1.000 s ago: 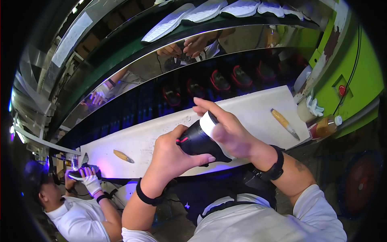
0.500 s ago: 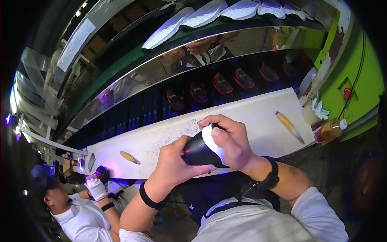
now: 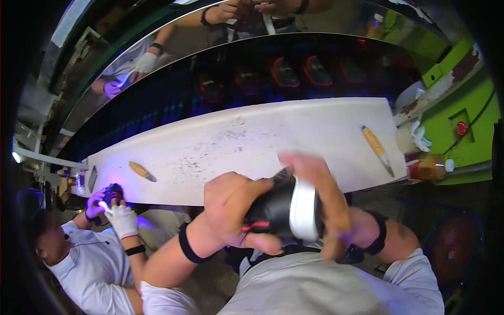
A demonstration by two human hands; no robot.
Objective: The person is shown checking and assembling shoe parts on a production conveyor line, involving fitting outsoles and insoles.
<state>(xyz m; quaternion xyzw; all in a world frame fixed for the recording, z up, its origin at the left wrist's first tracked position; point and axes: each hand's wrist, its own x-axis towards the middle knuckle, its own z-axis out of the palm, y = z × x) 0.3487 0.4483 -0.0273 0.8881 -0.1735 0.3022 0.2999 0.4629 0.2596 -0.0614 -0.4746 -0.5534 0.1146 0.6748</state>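
A black shoe (image 3: 274, 206) with a white sole (image 3: 304, 212) and a red stripe is in both my hands, above the bench's near edge and close to my body. My left hand (image 3: 227, 203) grips the black upper from the left, its thumb below the red stripe. Pressed along the white sole from the right is my right hand (image 3: 332, 202); its upper fingers are smeared by motion. My fingers and palms cover parts of the shoe.
The white bench (image 3: 310, 123) carries dark scraps and two wooden-handled tools (image 3: 376, 149). Behind it, several dark shoes (image 3: 285, 72) stand in a red-lit recess. A bottle (image 3: 431, 167) is at the right end. At the left, a co-worker's gloved hand (image 3: 124, 220) is by a dark shoe (image 3: 112, 194).
The shoe and both hands have come nearer to my body, and the shoe has turned so its white sole faces right. My right hand has shifted along the sole. The view has tilted down.
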